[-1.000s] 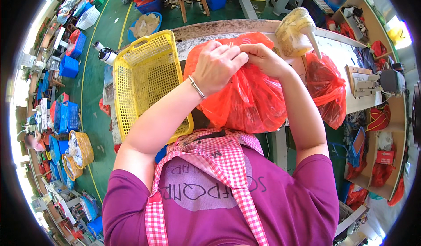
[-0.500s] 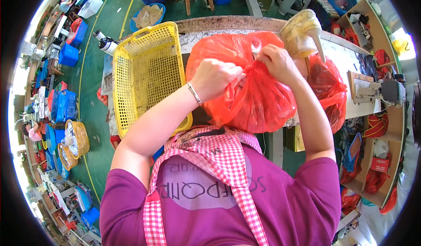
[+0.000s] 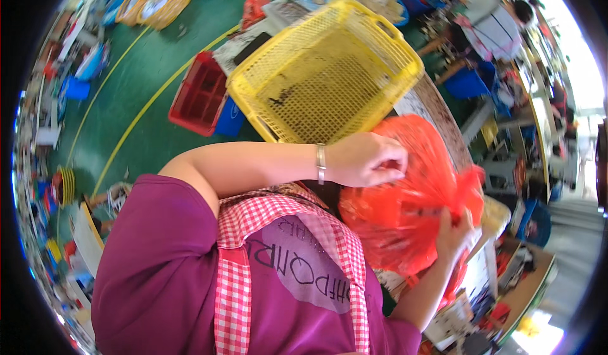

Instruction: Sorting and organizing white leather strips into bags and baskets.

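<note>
L hand & R hand both clutch 1 red bag, beside 1 yellow basket.

- Red bag: thin plastic film, glossy, crinkled.
- Yellow basket: rigid perforated plastic, matt, soiled.
- Apron: checked woven cloth.
- Bracelet: shiny metal.
- Floor: smooth green coating.

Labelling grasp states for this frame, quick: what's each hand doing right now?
Left hand: fingers curled shut, pinching the top of the red-orange thin plastic bag.
Right hand: closed on the same bag's gathered neck, at its right side.
</note>
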A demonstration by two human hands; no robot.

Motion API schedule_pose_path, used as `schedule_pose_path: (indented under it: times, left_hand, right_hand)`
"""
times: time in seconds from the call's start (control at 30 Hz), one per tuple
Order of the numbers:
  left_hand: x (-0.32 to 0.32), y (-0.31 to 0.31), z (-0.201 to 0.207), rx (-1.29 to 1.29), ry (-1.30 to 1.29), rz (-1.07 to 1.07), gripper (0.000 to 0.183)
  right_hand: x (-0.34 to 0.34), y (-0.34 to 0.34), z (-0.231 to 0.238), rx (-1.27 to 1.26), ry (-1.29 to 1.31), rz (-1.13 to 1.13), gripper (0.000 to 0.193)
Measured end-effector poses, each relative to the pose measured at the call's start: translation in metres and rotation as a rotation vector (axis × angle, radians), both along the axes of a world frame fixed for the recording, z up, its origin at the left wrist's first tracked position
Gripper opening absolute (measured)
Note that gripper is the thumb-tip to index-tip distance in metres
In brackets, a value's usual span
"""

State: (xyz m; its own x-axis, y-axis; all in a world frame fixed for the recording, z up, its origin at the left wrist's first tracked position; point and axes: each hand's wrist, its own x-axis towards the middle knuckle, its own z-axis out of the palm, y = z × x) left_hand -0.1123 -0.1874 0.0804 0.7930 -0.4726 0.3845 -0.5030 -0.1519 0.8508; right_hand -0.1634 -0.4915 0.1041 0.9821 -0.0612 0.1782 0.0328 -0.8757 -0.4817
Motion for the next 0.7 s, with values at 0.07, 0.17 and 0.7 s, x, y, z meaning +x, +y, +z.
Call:
schedule_pose_path:
  times: [0.07,0.17,0.7]
  left_hand:
    - [-0.006,0.056,-0.008,0.032,0.132,0.089,0.012]
    - [-0.022,0.137,-0.034,-0.043,0.257,0.32,0.011]
    - [0.056,0.429,-0.245,-0.441,0.594,0.91,0.016]
  right_hand:
    - [0.002,-0.008,0.015,0.263,-0.052,-0.088,0.016]
    - [0.014,0.012,0.061,0.368,-0.082,-0.18,0.013]
    - [0.278,0.326,0.25,0.525,-0.159,0.07,0.028]
